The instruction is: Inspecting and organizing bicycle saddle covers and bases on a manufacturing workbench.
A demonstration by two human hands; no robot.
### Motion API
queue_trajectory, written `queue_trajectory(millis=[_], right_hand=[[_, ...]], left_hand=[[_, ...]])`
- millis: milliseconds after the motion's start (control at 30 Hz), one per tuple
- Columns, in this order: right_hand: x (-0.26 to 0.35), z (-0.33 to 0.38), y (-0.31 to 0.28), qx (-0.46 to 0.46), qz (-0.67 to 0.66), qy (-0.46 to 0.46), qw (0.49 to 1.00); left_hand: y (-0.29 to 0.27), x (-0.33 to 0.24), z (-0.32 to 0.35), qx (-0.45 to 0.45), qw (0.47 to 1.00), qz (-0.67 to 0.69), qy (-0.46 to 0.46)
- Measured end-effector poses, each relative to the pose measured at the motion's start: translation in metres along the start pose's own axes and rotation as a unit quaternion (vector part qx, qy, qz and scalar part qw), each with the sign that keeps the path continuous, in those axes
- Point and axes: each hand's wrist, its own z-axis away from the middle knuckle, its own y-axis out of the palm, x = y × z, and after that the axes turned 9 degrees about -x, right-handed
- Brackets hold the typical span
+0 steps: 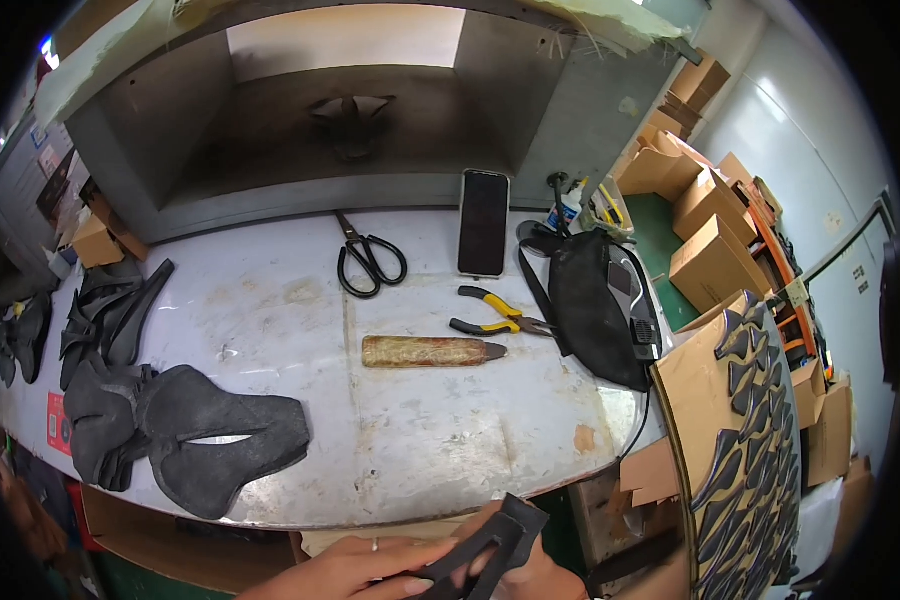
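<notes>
At the bottom edge, my left hand (355,570), with a ring on one finger, grips a black saddle-shaped piece (515,530) with a long slot. My right hand (545,572) holds the same piece from its other side; the piece hides most of those fingers. Part of it falls outside the picture. Left of my hands, a matching dark grey bicycle saddle pad (275,430) lies flat, its slot showing the table beneath. Beside it sit several stacked saddle pads (100,420) and more dark pieces (120,310).
Across the white table (410,440) lie a wooden-handled tool (425,351), yellow-black pliers (500,315), black-handled scissors (370,265), a phone (484,225) and a black bag (590,310). Behind stands a grey metal booth (320,195). A cardboard panel (695,400) with many dark pieces rises at right.
</notes>
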Motion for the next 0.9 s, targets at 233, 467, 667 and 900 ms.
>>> queue_trajectory(millis=[233, 467, 667, 900], right_hand=[[0.000, -0.008, 0.005, 0.069, 0.027, 0.192, 0.979], [0.013, -0.010, 0.021, 0.071, 0.062, 0.171, 0.981], [-0.012, 0.012, -0.001, -0.032, 0.056, 0.100, 0.993], [0.005, -0.005, -0.004, 0.116, 0.078, 0.101, 0.985]], left_hand=[[0.007, -0.015, 0.002, -0.116, 0.992, 0.051, 0.010], [0.005, -0.016, -0.001, -0.129, 0.989, 0.008, 0.070], [0.003, -0.027, -0.001, -0.085, 0.990, -0.068, 0.084], [0.008, -0.016, -0.002, -0.092, 0.993, -0.024, 0.075]])
